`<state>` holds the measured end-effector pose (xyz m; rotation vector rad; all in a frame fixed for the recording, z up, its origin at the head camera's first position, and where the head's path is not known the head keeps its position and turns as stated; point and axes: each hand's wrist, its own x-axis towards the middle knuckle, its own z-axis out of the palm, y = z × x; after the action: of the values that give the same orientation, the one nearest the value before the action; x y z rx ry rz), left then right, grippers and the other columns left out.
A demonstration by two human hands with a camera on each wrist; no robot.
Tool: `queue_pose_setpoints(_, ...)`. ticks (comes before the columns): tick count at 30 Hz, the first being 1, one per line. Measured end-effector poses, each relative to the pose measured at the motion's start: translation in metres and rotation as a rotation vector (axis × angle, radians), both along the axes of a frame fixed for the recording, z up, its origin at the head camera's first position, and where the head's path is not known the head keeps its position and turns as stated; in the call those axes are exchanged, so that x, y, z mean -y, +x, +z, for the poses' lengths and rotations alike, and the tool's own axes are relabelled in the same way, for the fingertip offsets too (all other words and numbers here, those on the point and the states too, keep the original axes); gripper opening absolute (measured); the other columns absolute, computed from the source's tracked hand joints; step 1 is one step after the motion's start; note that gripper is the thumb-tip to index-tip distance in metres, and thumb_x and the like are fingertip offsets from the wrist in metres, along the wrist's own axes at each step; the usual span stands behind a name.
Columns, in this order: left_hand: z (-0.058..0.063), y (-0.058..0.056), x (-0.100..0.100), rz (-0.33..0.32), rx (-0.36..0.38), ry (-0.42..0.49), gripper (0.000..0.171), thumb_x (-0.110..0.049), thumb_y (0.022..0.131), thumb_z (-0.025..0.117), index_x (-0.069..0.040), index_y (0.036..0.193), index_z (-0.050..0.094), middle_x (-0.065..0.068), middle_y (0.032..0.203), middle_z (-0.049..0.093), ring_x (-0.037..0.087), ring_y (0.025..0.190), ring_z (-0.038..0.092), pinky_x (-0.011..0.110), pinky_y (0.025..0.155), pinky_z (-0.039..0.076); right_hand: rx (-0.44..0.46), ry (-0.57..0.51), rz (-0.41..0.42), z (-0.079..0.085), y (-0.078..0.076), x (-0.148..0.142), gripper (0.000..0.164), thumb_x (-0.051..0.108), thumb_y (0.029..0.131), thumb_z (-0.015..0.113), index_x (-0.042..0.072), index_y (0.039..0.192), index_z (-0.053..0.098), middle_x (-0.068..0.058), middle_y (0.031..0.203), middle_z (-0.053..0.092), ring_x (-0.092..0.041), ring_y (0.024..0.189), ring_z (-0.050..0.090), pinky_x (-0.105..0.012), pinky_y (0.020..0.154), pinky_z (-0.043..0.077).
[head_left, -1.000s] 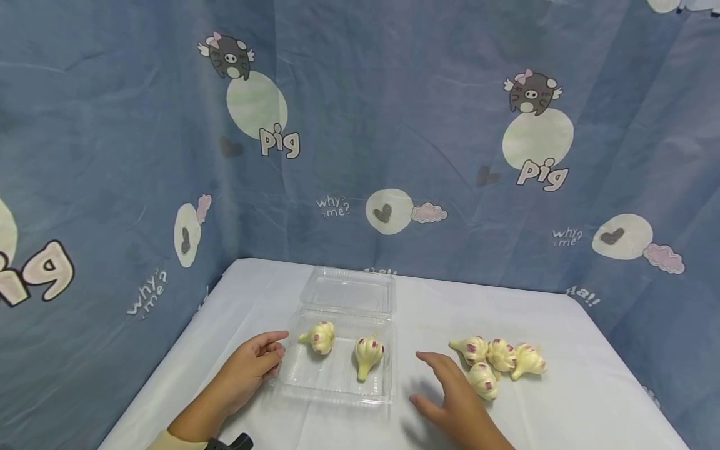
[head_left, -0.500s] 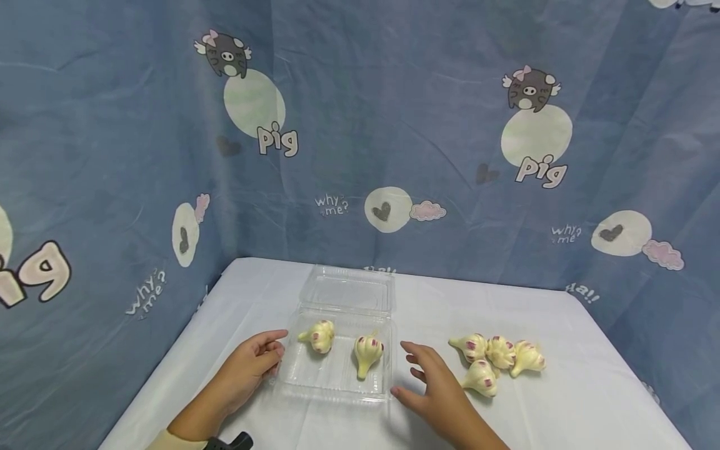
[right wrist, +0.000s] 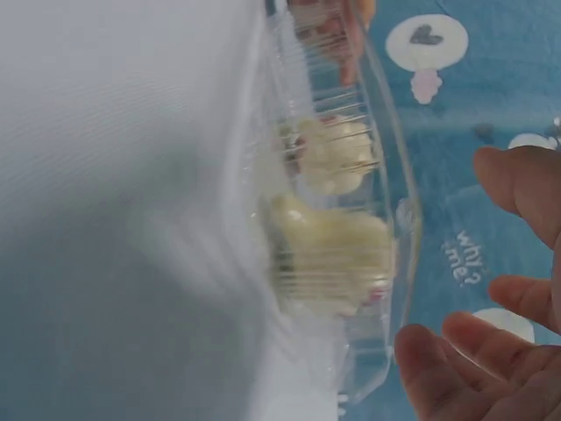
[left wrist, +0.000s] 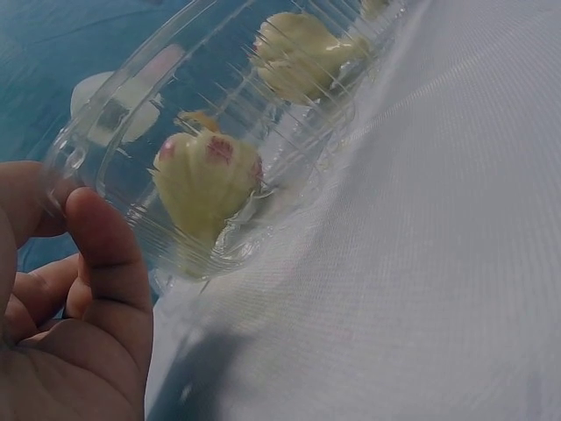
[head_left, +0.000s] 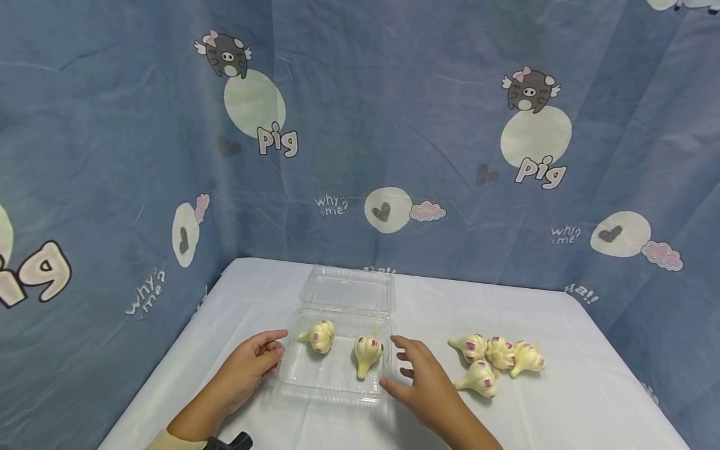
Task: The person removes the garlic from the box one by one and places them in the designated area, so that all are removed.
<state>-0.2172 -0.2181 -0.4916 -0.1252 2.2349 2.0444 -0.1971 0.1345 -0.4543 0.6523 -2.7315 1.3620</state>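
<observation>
A clear plastic clamshell box (head_left: 332, 382) lies on the white table with its lid (head_left: 349, 292) folded back. Inside it are two garlic bulbs, the left one (head_left: 322, 337) with its stem pointing left and the right one (head_left: 368, 355) with its stem toward me. My left hand (head_left: 244, 369) pinches the box's left rim between thumb and finger, as the left wrist view shows. At the box's right side, my right hand (head_left: 424, 387) holds nothing, its fingers spread and thumb apart, with the fingertips near the right rim.
Several more garlic bulbs (head_left: 479, 379) sit in a cluster on the table to the right of my right hand. A blue patterned cloth (head_left: 450, 144) hangs behind and beside the table. The table's far edge runs just behind the lid.
My right hand has moved left from the garlic cluster to the box's right side. The nearest bulb in the cluster has shifted, its stem now pointing left. The left hand stays in place.
</observation>
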Motion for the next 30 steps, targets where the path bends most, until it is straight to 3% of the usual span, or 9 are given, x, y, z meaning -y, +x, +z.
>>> queue_pose_setpoints(14, -0.001, -0.001, 0.001, -0.001, 0.011, 0.008, 0.051, -0.002, 0.102, 0.057, 0.003, 0.152, 0.047, 0.005, 0.101, 0.057, 0.011, 0.074, 0.052, 0.023, 0.061, 0.048, 0.078, 0.097, -0.01, 0.013, -0.005, 0.021, 0.078, 0.036, 0.09, 0.083, 0.013, 0.155, 0.048, -0.014, 0.15, 0.052, -0.034, 0.133, 0.058, -0.043, 0.099, 0.058)
queue_pose_setpoints(23, -0.001, 0.001, 0.002, -0.012, -0.009, 0.009, 0.051, -0.002, 0.102, 0.056, 0.005, 0.152, 0.046, 0.005, 0.1, 0.057, 0.012, 0.074, 0.052, 0.023, 0.061, 0.048, 0.07, 0.195, -0.006, 0.02, -0.01, 0.036, 0.082, 0.045, 0.088, 0.083, 0.014, 0.156, 0.047, -0.014, 0.148, 0.054, -0.033, 0.118, 0.067, -0.048, 0.094, 0.059)
queue_pose_setpoints(30, -0.001, 0.001, 0.001, -0.02, -0.012, 0.02, 0.051, -0.001, 0.102, 0.057, 0.007, 0.151, 0.045, 0.005, 0.101, 0.057, 0.01, 0.076, 0.053, 0.022, 0.064, 0.05, 0.054, 0.303, -0.001, 0.022, -0.016, 0.047, 0.083, 0.04, 0.087, 0.084, 0.014, 0.156, 0.047, -0.014, 0.148, 0.055, -0.033, 0.132, 0.059, -0.055, 0.106, 0.05)
